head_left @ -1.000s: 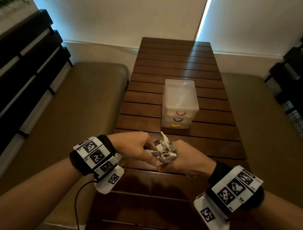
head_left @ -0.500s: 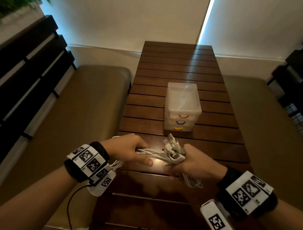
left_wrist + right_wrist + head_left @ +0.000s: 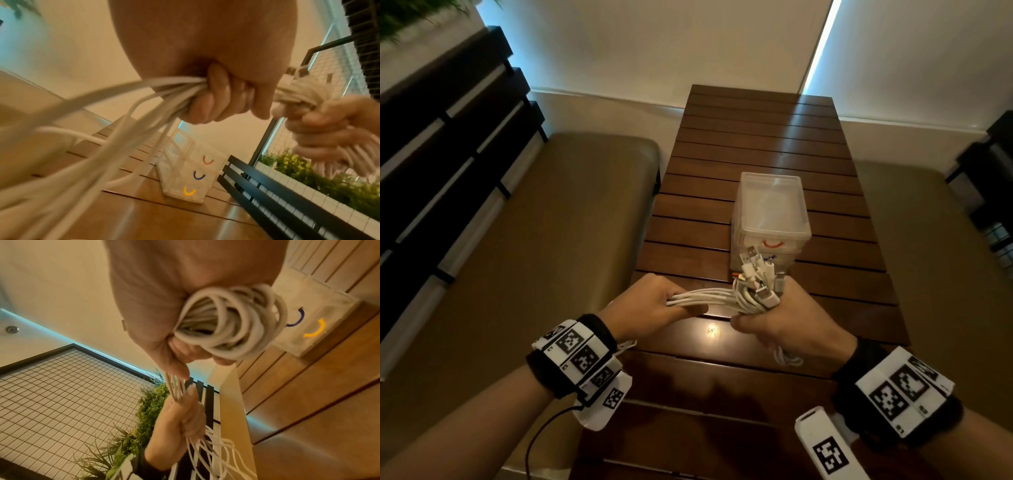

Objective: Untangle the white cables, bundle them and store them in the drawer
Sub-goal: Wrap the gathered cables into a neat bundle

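Both hands hold the white cables (image 3: pixel 709 296) above the table's near end. My right hand (image 3: pixel 780 322) grips the coiled part (image 3: pixel 232 322), and several plug ends (image 3: pixel 760 274) stick up from its fist. My left hand (image 3: pixel 654 303) grips the straight strands stretched between the two fists (image 3: pixel 168 91); loose lengths trail out behind it (image 3: pixel 82 146). A loop hangs below the right hand (image 3: pixel 787 358). The clear plastic drawer unit (image 3: pixel 770 212) stands just beyond the hands, its drawers shut, with red, blue and yellow handles (image 3: pixel 198 175).
The dark slatted wooden table (image 3: pixel 756 137) runs away from me toward a pale wall. Brown cushioned benches (image 3: pixel 544 240) flank it on both sides. Dark slatted backrests (image 3: pixel 431 137) stand at the far left and right, and plants grow behind a wire grid (image 3: pixel 72 394).
My hands have moved apart, the left sliding left along the cables, so a straight run of strands now stretches between the fists. Both hands rose slightly toward the drawer unit.
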Demonstrator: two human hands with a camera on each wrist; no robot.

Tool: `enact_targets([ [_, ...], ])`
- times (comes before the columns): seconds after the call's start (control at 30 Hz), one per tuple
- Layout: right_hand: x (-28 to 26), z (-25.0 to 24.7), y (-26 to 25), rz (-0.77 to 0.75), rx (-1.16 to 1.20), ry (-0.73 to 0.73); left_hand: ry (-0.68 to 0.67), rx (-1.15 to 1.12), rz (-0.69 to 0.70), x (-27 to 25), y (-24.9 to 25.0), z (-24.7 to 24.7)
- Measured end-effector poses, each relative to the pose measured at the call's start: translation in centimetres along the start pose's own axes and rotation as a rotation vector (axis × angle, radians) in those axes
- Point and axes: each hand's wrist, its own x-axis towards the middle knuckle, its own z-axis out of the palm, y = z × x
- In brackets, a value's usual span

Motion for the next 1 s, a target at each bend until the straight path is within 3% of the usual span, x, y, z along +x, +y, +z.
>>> enact_targets([
  [0.17, 0.0, -0.8, -0.6, -0.086, 0.020, 0.030, 0.069, -0.073, -0.061, -0.3, -0.9, 0.3],
  [0.3, -0.5, 0.3, -0.5, -0.103, 0.355, 0.080, 0.168, -0.405, -0.115, -2.2, -0.4, 2.9],
  [0.4, -0.3, 0.8, 0.3, -0.042, 0.398, 0.128, 0.238, -0.677, -0.077, -3.0, 0.7, 5.0],
  [0.47, -0.2, 0.7, 0.7, -0.021, 0.394, 0.147, 0.267, -0.545, -0.045, -2.7, 1.3, 4.4],
  [0.53, -0.2, 0.3, 0.7, -0.034, 0.394, 0.111, 0.319, -0.271, -0.032, -2.4, 1.9, 2.7],
  [0.6, -0.2, 0.1, 0.4, -0.068, 0.321, 0.054, 0.362, -0.061, 0.060, -1.7, 2.9, 1.4],
  [0.73, -0.1, 0.0, -1.0, -0.118, 0.265, 0.009, 0.141, 0.045, 0.195, 0.7, 5.1, 1.3],
  [0.9, -0.6, -2.0, -0.2, -0.045, 0.276, 0.100, -0.019, -0.293, 0.036, -0.1, 2.6, 0.8],
  [1.0, -0.6, -1.2, 0.2, -0.065, 0.481, 0.169, 0.063, -0.502, 0.062, -0.3, 2.9, 1.6],
])
